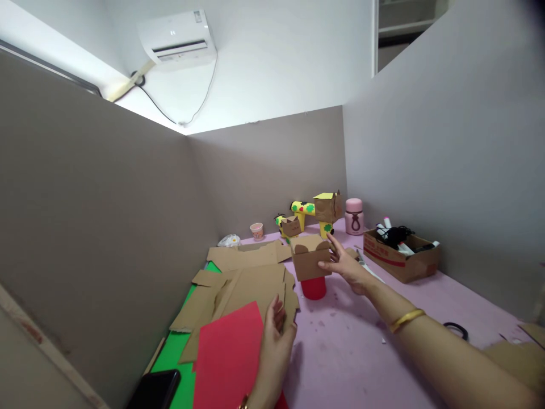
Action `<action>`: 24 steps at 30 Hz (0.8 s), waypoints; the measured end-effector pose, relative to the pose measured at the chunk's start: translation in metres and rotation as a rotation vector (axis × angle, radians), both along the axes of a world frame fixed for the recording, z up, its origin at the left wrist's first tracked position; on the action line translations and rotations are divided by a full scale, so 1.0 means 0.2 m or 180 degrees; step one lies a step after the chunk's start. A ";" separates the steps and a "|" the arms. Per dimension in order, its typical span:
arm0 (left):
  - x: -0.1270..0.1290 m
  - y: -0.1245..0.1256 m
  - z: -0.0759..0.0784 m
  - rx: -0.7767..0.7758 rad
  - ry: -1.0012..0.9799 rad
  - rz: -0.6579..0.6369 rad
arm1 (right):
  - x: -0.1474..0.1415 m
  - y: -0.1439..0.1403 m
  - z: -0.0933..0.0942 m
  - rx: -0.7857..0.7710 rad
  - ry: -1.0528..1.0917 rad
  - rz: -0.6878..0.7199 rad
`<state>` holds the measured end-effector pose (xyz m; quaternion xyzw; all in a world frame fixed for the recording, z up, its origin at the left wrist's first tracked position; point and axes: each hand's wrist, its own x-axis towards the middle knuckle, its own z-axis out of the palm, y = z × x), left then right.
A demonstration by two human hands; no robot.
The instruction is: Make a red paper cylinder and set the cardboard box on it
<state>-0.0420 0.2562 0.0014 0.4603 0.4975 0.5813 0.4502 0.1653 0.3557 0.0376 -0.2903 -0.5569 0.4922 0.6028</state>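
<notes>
A small cardboard box (312, 264) with two rounded ear shapes on its front rests on top of a red cylinder (314, 288) standing on the table. My right hand (346, 266) is at the box's right side, thumb on the front face and fingers spread along the edge; whether it grips or only touches, I cannot tell. My left hand (276, 341) hovers over or rests by the right edge of a red paper sheet (227, 352), fingers loosely curled and apart, with nothing in them. Flattened cardboard (251, 284) lies under and beyond the sheet.
Behind the box stand yellow animal figures (303, 208) with cardboard heads, a paper cup (256, 230) and a pink flask (354, 217). At right are scissors (367, 265) and a carton (400, 258) of markers. A black phone (155, 389) lies front left. Grey partitions (272, 165) enclose the table.
</notes>
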 end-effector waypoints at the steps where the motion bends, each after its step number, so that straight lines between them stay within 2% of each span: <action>1: 0.00 0.00 -0.01 0.0005 -0.0003 0.0009 | 0.00 0.00 0.00 0.0000 0.0000 0.0011; 11: -0.01 0.02 -0.03 0.0032 0.0020 0.0042 | -0.01 0.00 0.01 -0.0016 -0.0074 0.0008; 17: -0.02 0.00 0.01 0.0137 0.0272 0.0025 | 0.03 -0.02 -0.01 -0.0153 -0.0148 -0.0306; 20: -0.12 -0.03 0.08 0.0285 0.0531 0.0220 | 0.06 -0.09 -0.04 -0.0296 -0.0199 -0.0651; 24: -0.36 -0.17 0.15 0.0362 0.1024 0.0669 | 0.09 -0.25 -0.09 -0.0637 -0.0349 -0.1067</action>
